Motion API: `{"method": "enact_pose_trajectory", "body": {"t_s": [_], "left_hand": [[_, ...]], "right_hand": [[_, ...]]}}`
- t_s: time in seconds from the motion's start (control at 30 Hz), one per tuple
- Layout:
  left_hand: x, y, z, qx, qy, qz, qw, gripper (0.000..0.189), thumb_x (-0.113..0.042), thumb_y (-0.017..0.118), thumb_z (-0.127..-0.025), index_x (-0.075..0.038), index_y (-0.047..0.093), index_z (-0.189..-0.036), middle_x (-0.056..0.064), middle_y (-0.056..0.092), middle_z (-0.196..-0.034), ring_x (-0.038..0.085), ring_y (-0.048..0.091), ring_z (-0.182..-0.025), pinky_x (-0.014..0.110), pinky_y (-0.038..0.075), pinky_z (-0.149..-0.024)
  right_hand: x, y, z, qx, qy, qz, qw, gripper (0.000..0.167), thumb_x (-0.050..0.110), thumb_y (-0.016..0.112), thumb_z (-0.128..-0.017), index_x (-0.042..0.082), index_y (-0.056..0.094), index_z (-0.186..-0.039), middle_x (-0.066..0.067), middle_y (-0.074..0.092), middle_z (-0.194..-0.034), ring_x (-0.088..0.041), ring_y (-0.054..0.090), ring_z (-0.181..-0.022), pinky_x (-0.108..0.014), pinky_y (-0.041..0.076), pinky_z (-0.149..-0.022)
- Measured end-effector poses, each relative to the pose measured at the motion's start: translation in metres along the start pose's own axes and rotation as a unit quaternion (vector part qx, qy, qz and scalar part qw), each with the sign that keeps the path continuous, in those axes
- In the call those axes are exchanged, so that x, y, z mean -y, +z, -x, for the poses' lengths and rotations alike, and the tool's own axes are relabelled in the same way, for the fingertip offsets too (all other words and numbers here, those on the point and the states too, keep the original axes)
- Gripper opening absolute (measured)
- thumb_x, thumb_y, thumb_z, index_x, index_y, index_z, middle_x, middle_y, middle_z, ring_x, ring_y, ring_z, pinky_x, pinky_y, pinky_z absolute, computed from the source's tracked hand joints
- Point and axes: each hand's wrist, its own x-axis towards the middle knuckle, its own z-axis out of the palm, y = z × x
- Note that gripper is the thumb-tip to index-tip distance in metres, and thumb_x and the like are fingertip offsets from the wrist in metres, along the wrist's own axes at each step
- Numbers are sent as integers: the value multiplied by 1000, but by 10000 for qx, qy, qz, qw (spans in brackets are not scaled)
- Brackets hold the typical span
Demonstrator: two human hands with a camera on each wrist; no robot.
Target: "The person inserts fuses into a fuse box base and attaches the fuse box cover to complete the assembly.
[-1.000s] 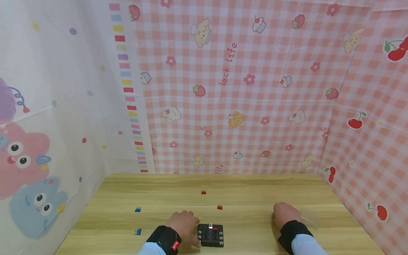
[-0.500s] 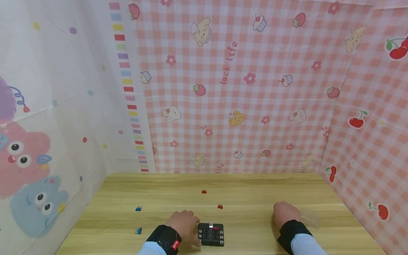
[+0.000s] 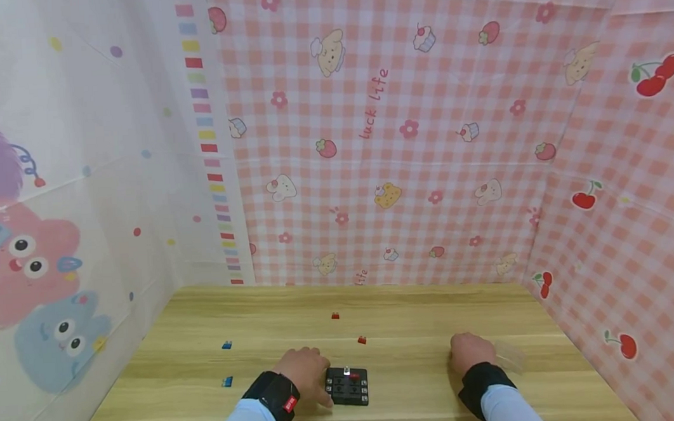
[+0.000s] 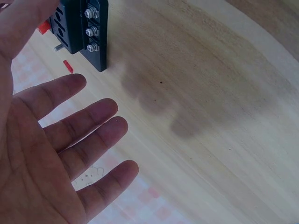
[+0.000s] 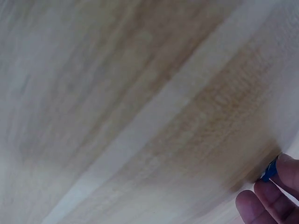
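A person's left hand (image 3: 306,369) rests open beside a black fuse block (image 3: 347,386) already holding one red fuse; the right hand (image 3: 471,352) pinches a blue fuse (image 5: 269,170), and four fuses lie loose on the wooden table (image 3: 411,315).

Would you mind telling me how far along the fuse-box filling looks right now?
Done: one red piece sits in the black fuse box. In hand: the right hand pinches a small blue piece; the left hand rests open beside the box. Left: two red pieces and two blue pieces lie loose on the table.

Black fuse block (image 3: 347,386) flat; perhaps one red fuse seated.
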Motion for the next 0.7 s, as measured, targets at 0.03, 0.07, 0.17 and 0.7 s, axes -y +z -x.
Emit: {"method": "enact_pose_trajectory", "body": {"t_s": [0.03, 0.07, 0.17, 0.7], "left_hand": [[0, 0, 0, -8, 5, -9, 10000, 67, -55, 87, -64, -14, 73, -114, 1, 64, -95, 20, 60, -90, 44, 49, -85], [0, 0, 0, -17, 10, -15, 10000, 67, -55, 87, -63, -14, 73, -114, 1, 64, -95, 21, 60, -90, 44, 50, -84], [0, 0, 0, -43, 12, -53, 10000, 67, -55, 88, -63, -14, 73, -113, 1, 64, -95, 21, 60, -91, 44, 50, -84], [0, 1, 0, -68, -3, -19, 10000, 64, -54, 88, -63, -14, 73, -111, 0, 63, -92, 20, 59, -88, 43, 49, -84]], "right_hand": [[0, 0, 0, -37, -11, 7, 10000, 9, 0, 64, -78, 5, 64, -71, -15, 66, -71, -34, 64, -64, -52, 50, -56], [1, 0, 1, -63, -14, 6, 10000, 10, -1, 64, -78, 5, 64, -70, -15, 66, -71, -34, 64, -64, -51, 50, -56], [1, 1, 1, -89, 4, -14, 10000, 11, -2, 63, -79, 5, 64, -71, -15, 66, -72, -35, 64, -64, -52, 50, -56], [0, 2, -2, 175, 191, -16, 9997, 13, -5, 59, -84, 3, 64, -75, -17, 67, -74, -35, 65, -67, -52, 51, -59]]}}
